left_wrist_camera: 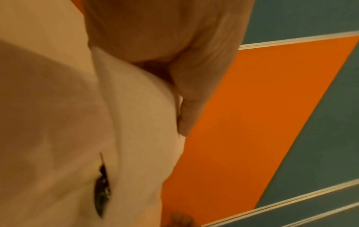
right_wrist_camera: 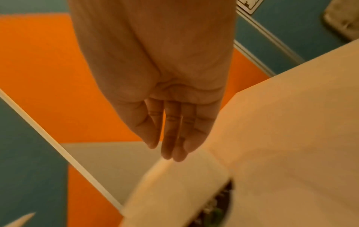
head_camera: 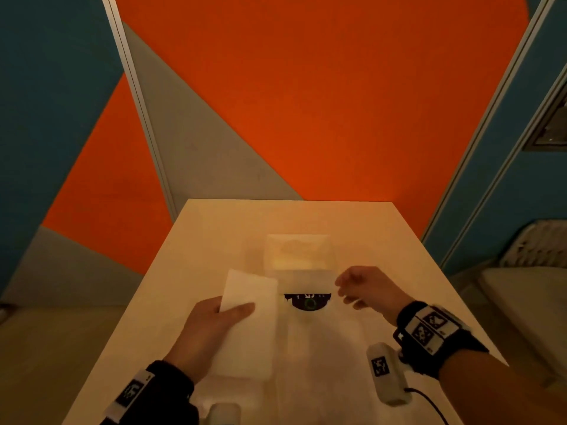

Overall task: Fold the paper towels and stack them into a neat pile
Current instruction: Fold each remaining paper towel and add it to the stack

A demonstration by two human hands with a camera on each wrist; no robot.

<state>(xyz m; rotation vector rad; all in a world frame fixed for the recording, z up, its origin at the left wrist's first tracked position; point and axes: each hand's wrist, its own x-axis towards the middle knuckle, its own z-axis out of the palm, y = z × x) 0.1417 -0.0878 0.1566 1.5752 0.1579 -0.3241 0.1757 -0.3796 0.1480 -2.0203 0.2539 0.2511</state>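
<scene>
My left hand (head_camera: 214, 320) pinches a folded white paper towel (head_camera: 251, 317) at its left edge, thumb on top and fingers underneath, just above the white table (head_camera: 214, 228). The left wrist view shows the thumb (left_wrist_camera: 194, 92) pressed on that towel (left_wrist_camera: 139, 122). A low pile of folded towels (head_camera: 297, 259) lies further back in the middle of the table. My right hand (head_camera: 359, 289) hovers right of the pile's near edge and holds nothing. Its fingers (right_wrist_camera: 170, 130) are straight in the right wrist view.
A dark round marker (head_camera: 308, 302) shows on the table between my hands, partly covered by white paper. The table's left and right edges drop to an orange, grey and teal floor. A pale woven object (head_camera: 537, 250) stands off to the right.
</scene>
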